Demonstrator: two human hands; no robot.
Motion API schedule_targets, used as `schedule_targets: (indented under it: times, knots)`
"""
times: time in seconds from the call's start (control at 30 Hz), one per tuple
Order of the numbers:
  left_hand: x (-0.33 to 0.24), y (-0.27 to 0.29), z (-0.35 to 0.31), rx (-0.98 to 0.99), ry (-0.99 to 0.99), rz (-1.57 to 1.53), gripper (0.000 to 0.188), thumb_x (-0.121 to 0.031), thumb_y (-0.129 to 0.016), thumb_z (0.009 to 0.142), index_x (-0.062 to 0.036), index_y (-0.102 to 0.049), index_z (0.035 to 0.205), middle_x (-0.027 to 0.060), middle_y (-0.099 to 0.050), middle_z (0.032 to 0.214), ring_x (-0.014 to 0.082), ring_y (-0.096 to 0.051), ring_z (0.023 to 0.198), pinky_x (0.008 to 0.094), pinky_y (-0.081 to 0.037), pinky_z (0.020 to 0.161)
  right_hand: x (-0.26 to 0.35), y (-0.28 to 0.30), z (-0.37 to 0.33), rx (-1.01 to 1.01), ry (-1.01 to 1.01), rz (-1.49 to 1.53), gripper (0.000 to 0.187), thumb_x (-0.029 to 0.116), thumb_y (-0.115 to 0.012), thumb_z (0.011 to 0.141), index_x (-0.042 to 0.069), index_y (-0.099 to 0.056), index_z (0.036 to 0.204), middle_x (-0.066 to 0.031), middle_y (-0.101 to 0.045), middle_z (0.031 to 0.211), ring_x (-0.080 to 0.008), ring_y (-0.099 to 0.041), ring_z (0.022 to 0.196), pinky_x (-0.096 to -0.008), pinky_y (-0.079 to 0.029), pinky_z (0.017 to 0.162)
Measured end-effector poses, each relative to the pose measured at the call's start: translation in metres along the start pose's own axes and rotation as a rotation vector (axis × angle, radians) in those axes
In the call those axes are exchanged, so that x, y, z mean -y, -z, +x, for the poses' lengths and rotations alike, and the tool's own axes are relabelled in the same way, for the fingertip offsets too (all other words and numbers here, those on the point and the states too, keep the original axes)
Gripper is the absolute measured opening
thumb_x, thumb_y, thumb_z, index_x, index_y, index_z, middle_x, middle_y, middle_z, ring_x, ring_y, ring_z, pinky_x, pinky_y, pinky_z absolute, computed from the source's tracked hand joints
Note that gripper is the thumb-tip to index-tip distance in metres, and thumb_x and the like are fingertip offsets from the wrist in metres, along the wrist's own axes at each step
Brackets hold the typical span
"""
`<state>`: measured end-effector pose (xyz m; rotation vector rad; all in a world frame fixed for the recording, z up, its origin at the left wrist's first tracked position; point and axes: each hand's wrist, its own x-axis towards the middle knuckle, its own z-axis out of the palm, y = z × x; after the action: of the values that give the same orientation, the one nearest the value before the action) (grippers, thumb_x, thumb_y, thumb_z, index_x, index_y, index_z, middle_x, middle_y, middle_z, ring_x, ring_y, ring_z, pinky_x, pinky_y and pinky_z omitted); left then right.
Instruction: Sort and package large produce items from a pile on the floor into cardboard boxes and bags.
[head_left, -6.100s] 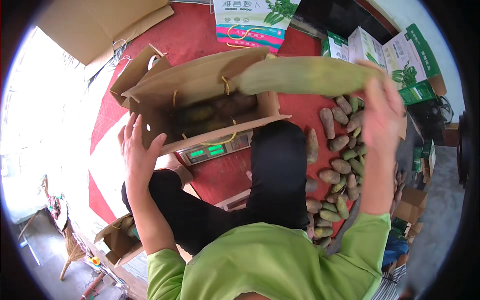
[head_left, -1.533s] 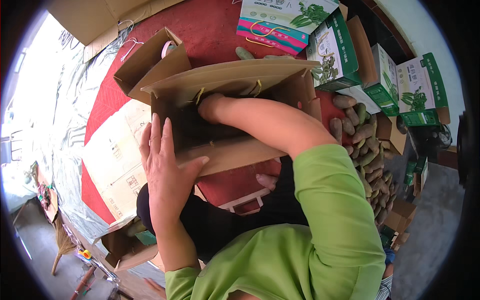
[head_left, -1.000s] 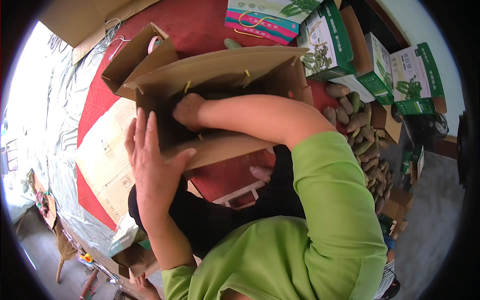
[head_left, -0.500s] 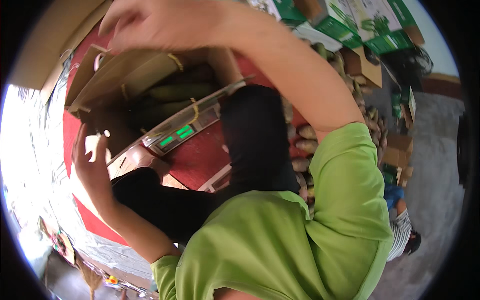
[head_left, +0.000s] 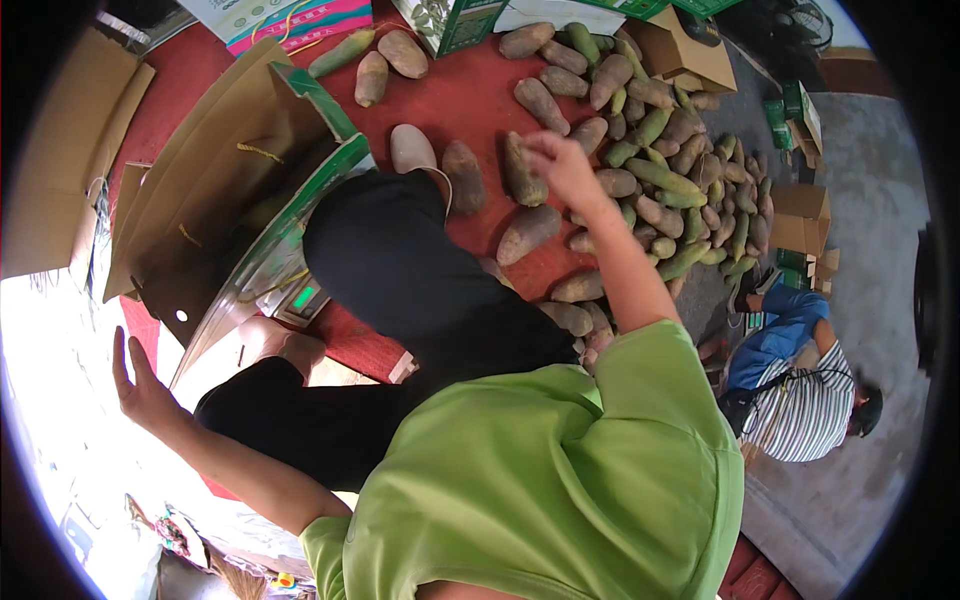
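Note:
My left hand (head_left: 152, 395) hangs with fingers apart, holding nothing, just beside an opened cardboard carton (head_left: 205, 130). The carton has green edges and yellow rope handles, and its inside is dark. A scale with a lit green display (head_left: 304, 298) shows beneath the carton's near side. Over the red floor covering (head_left: 460, 90), my right hand (head_left: 568, 178) reaches to a large oblong brown vegetable (head_left: 522, 172). Its fingers are loosely extended at the vegetable's upper end; whether they touch is unclear. Another brown vegetable (head_left: 530, 234) lies just below that one.
A big heap of brown and green oblong vegetables (head_left: 690, 190) spreads to the right. Upright printed cartons (head_left: 470, 25) stand at the far side, with another brown carton (head_left: 75, 150) at the left. A person in a striped shirt (head_left: 805, 410) is beyond the heap, at the right.
My right hand has swung from above the carton to the right, over the vegetables. My left hand has moved down and left from the carton's edge. The view has shifted toward the heap.

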<state>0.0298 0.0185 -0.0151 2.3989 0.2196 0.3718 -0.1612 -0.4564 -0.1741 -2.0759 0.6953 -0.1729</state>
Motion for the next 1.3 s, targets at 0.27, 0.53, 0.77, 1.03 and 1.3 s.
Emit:
schedule_targets:
  times: [0.27,0.53,0.77,1.03,1.3]
  knots:
    - [0.01,-0.004,0.011,0.004,-0.018,-0.051,0.031,-0.023,-0.06,0.089,-0.0097,-0.064,0.116,0.0105,-0.058,0.123,0.0234,-0.051,0.118,0.0384,-0.036,0.104,-0.133,-0.078,-0.13,0.47,-0.159,-0.472,0.03,0.034,-0.062,0.078,0.008,-0.068,0.093,-0.0165,-0.066,0.09,-0.0324,-0.065,0.084,-0.0408,-0.051,0.072]
    - [0.015,-0.005,0.013,0.033,0.012,-0.182,0.033,-0.022,-0.061,0.089,-0.0049,-0.062,0.117,0.0123,-0.057,0.125,0.0231,-0.048,0.121,0.0368,-0.033,0.106,-0.196,-0.108,-0.22,0.634,-0.305,-0.26,0.03,0.037,-0.059,0.074,0.008,-0.065,0.075,-0.0161,-0.065,0.079,-0.0333,-0.065,0.078,-0.0437,-0.05,0.07]
    - [0.02,-0.006,0.018,-0.016,-0.035,-0.164,0.03,-0.02,-0.062,0.089,-0.0022,-0.064,0.113,0.012,-0.06,0.12,0.0219,-0.053,0.116,0.0341,-0.039,0.102,-0.208,-0.034,-0.198,0.302,-0.512,-0.417,0.025,0.03,-0.063,0.071,0.012,-0.069,0.088,-0.0128,-0.067,0.087,-0.0302,-0.065,0.087,-0.0376,-0.052,0.077]
    - [0.024,-0.005,0.02,-0.095,-0.016,-0.117,0.028,-0.016,-0.061,0.089,-0.0024,-0.064,0.113,0.0113,-0.061,0.117,0.0214,-0.055,0.11,0.0323,-0.041,0.097,-0.185,-0.022,-0.222,0.564,-0.645,-0.829,0.078,0.032,-0.077,0.06,0.018,-0.044,0.129,-0.0068,-0.049,0.131,-0.0301,-0.048,0.12,-0.05,-0.041,0.094]
    - [0.015,-0.016,0.013,-0.126,-0.096,-0.168,0.023,-0.007,-0.063,0.086,-0.0036,-0.066,0.108,0.007,-0.065,0.108,0.0152,-0.058,0.102,0.0302,-0.043,0.092,-0.199,-0.056,-0.247,0.7,-0.763,-1.064,0.086,0.03,-0.078,0.067,0.015,-0.031,0.138,-0.0071,-0.044,0.136,-0.0262,-0.043,0.124,-0.0481,-0.04,0.096]
